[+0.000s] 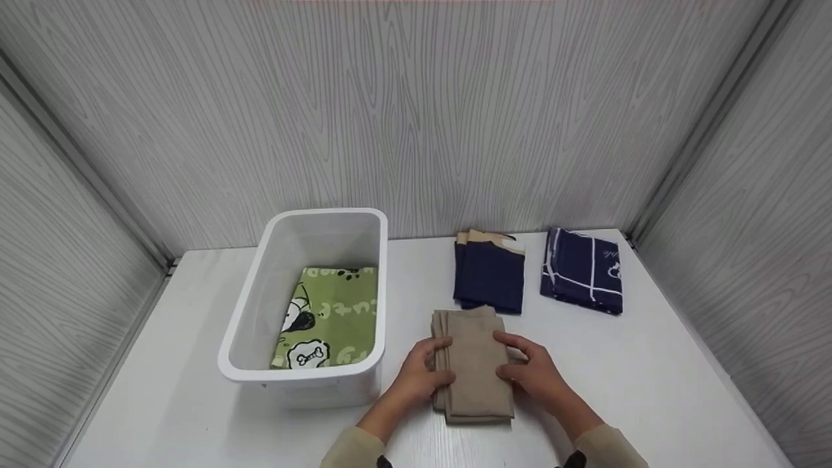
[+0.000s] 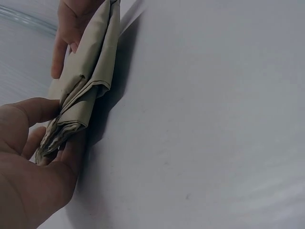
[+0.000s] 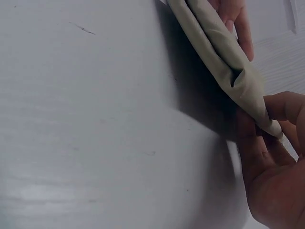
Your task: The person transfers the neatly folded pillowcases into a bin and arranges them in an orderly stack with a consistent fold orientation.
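Observation:
A folded khaki cloth [image 1: 480, 367] in several layers lies between both hands, near the front of the white table. My left hand [image 1: 419, 377] grips its left edge, and my right hand [image 1: 534, 372] grips the right edge. In the left wrist view, thumb and fingers of the left hand [image 2: 38, 152] pinch the layered edge. The right wrist view has the right hand [image 3: 269, 167] pinching the opposite edge, some fingers underneath. A shadow lies beside the cloth [image 3: 224, 52] on the table; whether it touches the table I cannot tell.
To the left stands a white bin [image 1: 302, 376] with a folded green printed cloth [image 1: 341, 318] inside. Behind the khaki cloth lies a folded navy and tan cloth [image 1: 491, 276]. Farther right is a navy cloth with white lines [image 1: 575, 273]. Grey wood-grain walls [image 1: 416, 117] enclose the table.

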Demonstrator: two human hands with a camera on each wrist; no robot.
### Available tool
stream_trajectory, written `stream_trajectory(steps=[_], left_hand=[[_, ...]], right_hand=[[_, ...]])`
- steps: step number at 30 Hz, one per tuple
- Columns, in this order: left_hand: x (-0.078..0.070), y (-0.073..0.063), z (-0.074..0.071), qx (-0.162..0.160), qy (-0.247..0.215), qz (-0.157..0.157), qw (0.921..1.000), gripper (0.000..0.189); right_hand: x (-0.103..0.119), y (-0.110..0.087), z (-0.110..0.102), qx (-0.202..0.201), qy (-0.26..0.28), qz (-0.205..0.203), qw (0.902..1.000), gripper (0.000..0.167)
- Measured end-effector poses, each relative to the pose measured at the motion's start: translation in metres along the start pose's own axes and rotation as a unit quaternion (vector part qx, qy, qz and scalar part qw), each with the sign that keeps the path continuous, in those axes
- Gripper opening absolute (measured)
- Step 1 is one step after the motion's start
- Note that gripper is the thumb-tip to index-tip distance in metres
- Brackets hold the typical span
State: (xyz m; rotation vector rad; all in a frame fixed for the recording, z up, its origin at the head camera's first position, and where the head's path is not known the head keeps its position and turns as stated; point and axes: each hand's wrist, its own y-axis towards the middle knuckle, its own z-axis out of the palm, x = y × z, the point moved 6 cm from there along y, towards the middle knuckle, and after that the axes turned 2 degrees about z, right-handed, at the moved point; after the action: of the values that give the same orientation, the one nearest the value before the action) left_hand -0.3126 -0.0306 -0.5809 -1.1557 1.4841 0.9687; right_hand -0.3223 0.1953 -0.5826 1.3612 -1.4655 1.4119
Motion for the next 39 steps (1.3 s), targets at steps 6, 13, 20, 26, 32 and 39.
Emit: stream_trajectory(steps=[6, 13, 20, 26, 32, 39], left_hand=[[-0.012, -0.002, 0.001, 0.003, -0.006, -0.011, 0.9999, 0.061], [-0.031, -0.005, 0.000, 0.004, -0.008, 0.005, 0.9999, 0.062], [-0.048, -0.004, -0.001, -0.003, 0.025, 0.002, 0.9997, 0.063], [-0.065, -0.003, -0.002, -0.007, 0.031, 0.002, 0.9995, 0.063], [-0.081, -0.005, -0.006, -0.007, 0.033, 0.009, 0.9994, 0.063], [-0.094, -0.005, -0.010, -0.010, 0.045, 0.016, 0.9988, 0.062]], right_hand=[[0.008, -0.006, -0.004, 0.017, 0.012, -0.006, 0.9998, 0.070], [0.019, -0.014, -0.007, 0.032, 0.026, -0.020, 0.9990, 0.070], [0.033, -0.020, -0.011, 0.036, 0.027, -0.034, 0.9984, 0.070], [0.047, -0.024, -0.014, 0.042, 0.029, -0.048, 0.9976, 0.070], [0.058, -0.027, -0.015, 0.049, 0.029, -0.062, 0.9965, 0.069], [0.068, -0.029, -0.016, 0.055, 0.032, -0.074, 0.9952, 0.069]])
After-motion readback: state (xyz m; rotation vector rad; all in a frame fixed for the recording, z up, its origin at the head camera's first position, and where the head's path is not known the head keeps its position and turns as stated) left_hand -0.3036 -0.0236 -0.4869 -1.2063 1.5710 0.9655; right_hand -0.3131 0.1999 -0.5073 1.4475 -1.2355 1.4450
